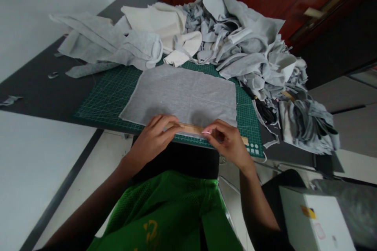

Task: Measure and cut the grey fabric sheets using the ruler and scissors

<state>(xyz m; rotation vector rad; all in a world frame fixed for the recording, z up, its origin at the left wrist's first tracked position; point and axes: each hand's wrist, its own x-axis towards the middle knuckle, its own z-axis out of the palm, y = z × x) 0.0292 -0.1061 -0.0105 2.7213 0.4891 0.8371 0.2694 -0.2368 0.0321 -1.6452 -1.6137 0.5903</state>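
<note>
Showing, from left, a green cutting mat (pixel 100 94) on a dark surface (pixel 35 82). Touching a wooden ruler (pixel 193 128) with the left hand (pixel 154 137), partly curled; cannot tell whether gripping or only pressing. Presenting at centre a grey cloth (pixel 182 94), spread flat on the mat, with the ruler along its near edge; laying-out and aligning seemingly done. Pinching a small pinkish disc (pixel 206 131) at the ruler in the nearly closed right hand (pixel 228 141); perhaps midway through edge work, with no finished line discernible and the remaining amount undeterminable.
</note>
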